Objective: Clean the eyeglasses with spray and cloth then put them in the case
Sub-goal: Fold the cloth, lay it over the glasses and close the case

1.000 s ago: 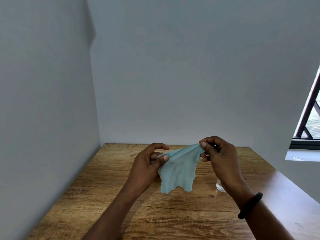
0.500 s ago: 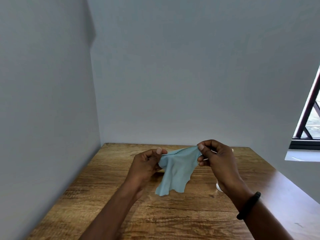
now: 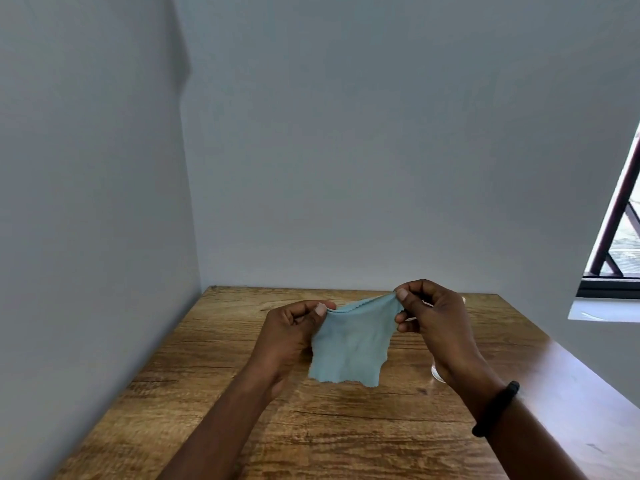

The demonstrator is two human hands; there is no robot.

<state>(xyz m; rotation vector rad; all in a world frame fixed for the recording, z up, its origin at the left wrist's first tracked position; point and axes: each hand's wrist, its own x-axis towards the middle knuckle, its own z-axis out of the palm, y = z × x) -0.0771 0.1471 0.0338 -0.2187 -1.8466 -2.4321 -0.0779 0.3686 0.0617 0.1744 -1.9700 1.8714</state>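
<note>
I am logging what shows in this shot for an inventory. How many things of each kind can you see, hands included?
Hands: 2, the left hand and the right hand
Cloths: 1, the light blue cloth, pinched by both
Wristbands: 1, a black wristband
Tables: 1, the wooden table
Clear objects: 1, a clear object mostly hidden behind the right wrist; kind unclear
Total: 6

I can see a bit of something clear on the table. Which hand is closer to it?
Right. The right hand is directly above the clear object, partly hiding it. The left hand is across the cloth, farther away.
</note>
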